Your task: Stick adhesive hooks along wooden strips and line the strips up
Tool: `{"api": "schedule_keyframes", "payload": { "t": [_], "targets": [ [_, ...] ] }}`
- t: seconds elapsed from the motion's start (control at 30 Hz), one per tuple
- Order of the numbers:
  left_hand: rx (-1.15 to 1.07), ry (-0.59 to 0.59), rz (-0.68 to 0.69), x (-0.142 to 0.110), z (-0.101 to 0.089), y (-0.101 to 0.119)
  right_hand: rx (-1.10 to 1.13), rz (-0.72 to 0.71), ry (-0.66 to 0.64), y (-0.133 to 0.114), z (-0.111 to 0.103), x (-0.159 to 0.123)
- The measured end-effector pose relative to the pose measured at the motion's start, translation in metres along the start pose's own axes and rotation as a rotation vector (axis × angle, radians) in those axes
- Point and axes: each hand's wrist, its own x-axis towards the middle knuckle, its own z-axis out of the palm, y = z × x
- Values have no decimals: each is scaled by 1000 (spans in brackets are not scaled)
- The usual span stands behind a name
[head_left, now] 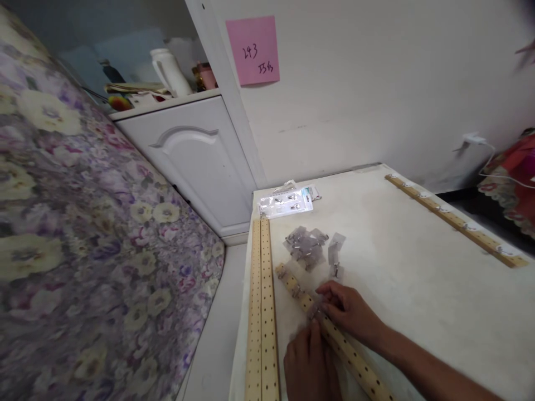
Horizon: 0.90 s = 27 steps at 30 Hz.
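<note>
A pale wooden strip with rows of holes (349, 352) lies slanting across the table in front of me. Small metal hooks with clear plastic backing (296, 291) sit along its far end. My right hand (349, 312) is closed in a pinch on one such clear-backed hook (314, 312) at the strip. From the near side, my left hand (308, 365) rests against the strip, fingers together, index fingertip at that same hook. A loose pile of clear-backed hooks (307, 248) lies beyond the strip, with a few more (335, 256) to its right.
Two longer perforated wooden strips (261, 312) lie side by side along the table's left edge. Clear packaging (286, 203) lies at the back left. Another strip with hooks (453, 220) lies by the right edge. A flowered curtain (104, 239) hangs left; a wall (334, 100) stands behind.
</note>
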Motion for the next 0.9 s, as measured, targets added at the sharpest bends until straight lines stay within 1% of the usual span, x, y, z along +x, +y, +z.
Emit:
{"api": "schedule_keyframes", "payload": {
  "t": [0.27,0.47,0.7,0.9],
  "targets": [
    [86,4,25,1,0,3,-43,2,7,-6,0,-2],
    [84,-9,11,2,-3,5,-65,14,4,-9,1,-2],
    [81,-5,1,0,-3,6,-25,20,-4,-8,2,-2],
    [54,-14,-13,-2,-2,6,-55,11,1,-5,1,-2]
  ]
}}
